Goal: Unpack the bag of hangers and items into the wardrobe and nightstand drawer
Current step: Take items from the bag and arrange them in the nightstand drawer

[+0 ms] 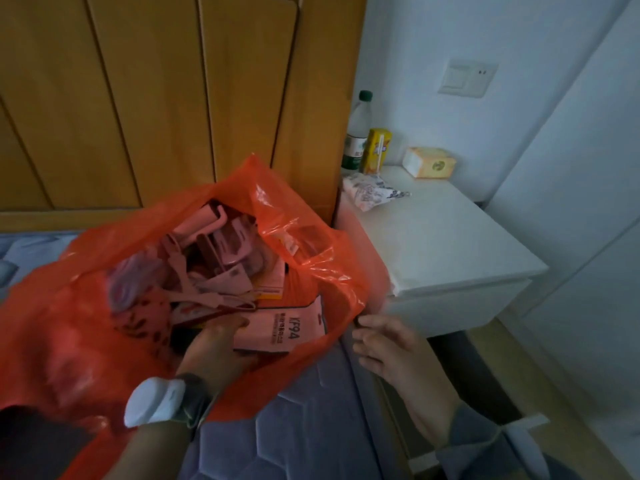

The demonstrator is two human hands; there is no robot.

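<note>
1. Reaching forward from the lower left, the left hand [211,348] is sunk in the mouth of the orange bag [52,341]. The back of the hand faces up and the wrist is straight, with a watch [192,400] and a white device [152,403] strapped on it.
2. Its thumb lies on the near left corner of the KF94 mask pack [284,330]. The fingers are hidden among the contents, so it cannot be told whether the hand grips anything.
3. Just beyond those fingers the pink hangers [194,292] lie tangled in the bag's middle. The bag sits on the mattress [294,427], and the wardrobe [138,98] stands behind it.
4. To the right of that hand, outside the bag, the right hand [384,348] points its loosely curled fingers toward the bag. The thumb and forefinger tips are at the bag's right rim, but it cannot be told whether they pinch the plastic.
5. Beyond and to the right of the right hand stands the white nightstand [450,244]. It bears a bottle [356,133], a yellow carton [375,150] and a tissue box [429,162] at its far edge.
</note>
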